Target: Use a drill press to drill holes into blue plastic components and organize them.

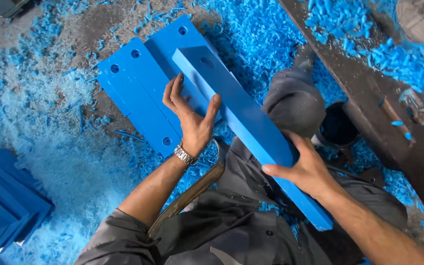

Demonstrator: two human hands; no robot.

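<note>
A long blue plastic bar (241, 113) with a round hole near its far end slants from upper left to lower right above my lap. My right hand (306, 169) grips it from below near its near end. My left hand (190, 115), with a metal watch on the wrist, rests against the bar's left side, fingers spread and thumb on its edge. Just beyond the left hand, two or three similar blue bars (141, 95) with holes lie flat side by side on the floor.
Blue plastic shavings (50, 142) cover the grey floor. A stack of blue plates (1, 206) sits at the lower left. A dark metal machine bed (398, 108) strewn with shavings runs along the right. My knee (295, 98) in grey trousers is under the bar.
</note>
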